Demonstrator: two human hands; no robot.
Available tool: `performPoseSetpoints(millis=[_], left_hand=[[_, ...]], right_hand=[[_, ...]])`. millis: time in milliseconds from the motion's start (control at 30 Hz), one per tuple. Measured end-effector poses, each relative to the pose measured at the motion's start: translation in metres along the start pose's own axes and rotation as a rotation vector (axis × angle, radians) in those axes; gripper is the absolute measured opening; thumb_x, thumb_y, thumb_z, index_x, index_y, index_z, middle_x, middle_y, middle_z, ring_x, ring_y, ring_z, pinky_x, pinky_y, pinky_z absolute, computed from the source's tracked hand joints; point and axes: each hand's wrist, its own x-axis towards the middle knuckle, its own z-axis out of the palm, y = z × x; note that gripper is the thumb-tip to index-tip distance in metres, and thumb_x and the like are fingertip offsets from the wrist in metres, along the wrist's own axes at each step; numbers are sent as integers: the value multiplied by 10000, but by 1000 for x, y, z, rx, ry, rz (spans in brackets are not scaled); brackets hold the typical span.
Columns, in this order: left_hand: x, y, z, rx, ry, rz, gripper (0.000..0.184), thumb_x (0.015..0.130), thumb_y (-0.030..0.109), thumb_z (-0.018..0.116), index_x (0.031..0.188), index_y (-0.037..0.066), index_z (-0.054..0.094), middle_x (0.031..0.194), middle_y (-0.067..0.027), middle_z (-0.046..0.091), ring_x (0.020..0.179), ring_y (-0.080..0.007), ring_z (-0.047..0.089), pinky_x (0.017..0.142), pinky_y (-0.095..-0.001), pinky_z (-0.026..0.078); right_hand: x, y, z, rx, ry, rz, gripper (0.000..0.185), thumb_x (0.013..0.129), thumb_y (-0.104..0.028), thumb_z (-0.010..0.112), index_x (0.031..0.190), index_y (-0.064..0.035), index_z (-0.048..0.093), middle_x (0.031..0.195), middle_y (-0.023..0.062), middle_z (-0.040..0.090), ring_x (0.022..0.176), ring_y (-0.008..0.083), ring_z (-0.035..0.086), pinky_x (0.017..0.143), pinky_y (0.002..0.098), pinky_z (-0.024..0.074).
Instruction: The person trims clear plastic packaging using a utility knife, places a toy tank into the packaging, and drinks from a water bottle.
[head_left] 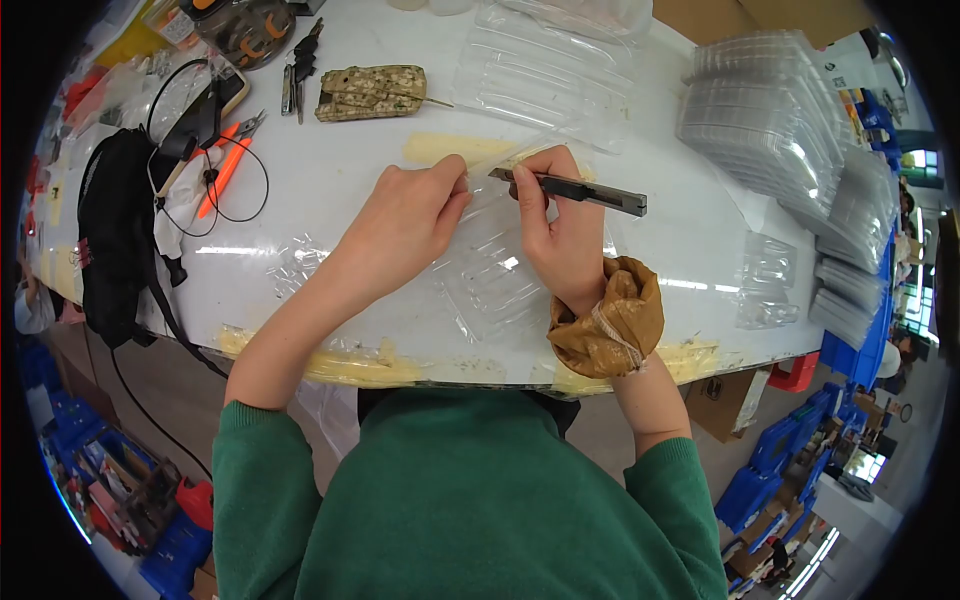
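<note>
My right hand (562, 228) grips a utility knife (590, 192), its blade end pointing left toward my other hand. A crumpled brown cover (612, 322) is bunched around my right wrist. My left hand (405, 220) is closed, with thumb and fingers pinched at the edge of a clear plastic tray (490, 265). That tray lies under and between both hands, and its outline is hard to make out against the white table. Small clear plastic scraps (298, 265) are scattered left of my left forearm.
Tall stacks of clear plastic trays (760, 120) stand at the right. More trays (545, 75) lie at the back. A camouflage model tank (370, 93), keys (300, 70), orange-handled pliers (228, 165) and a black bag (110, 235) sit at the left. Yellow tape (350, 365) lines the table's front edge.
</note>
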Motion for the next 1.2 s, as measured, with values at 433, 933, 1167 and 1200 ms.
performPoseSetpoints(millis=[433,933,1167,1200], left_hand=[[-1,-1,4,12,14,13,35,826,-8,568,838,-15,536,679,-114,633,548,-262,540,559,-342,428],[0,-3,3,-1,-12,-9,26,835,-1,558,845,-6,535,676,-100,636,555,-256,542,559,-340,424],[3,2,-1,-44,-52,-54,70,843,33,569,840,-25,530,705,-152,641,584,-333,578,576,-392,447],[3,2,-2,-55,-56,-66,68,844,32,568,843,-24,531,704,-152,641,583,-330,577,575,-393,446]], right_hand=[[0,3,2,-102,-23,-66,82,853,-13,594,847,-72,537,636,33,523,514,171,411,489,297,356],[1,-1,0,-263,-75,-59,81,837,-30,607,854,-80,546,638,29,525,509,189,419,489,298,365],[-5,-1,-1,-64,6,-25,66,859,-20,592,845,-59,541,628,22,497,512,161,393,490,279,350],[-7,-2,-1,21,55,-13,64,863,-18,589,842,-54,540,626,20,492,514,154,386,491,275,347]])
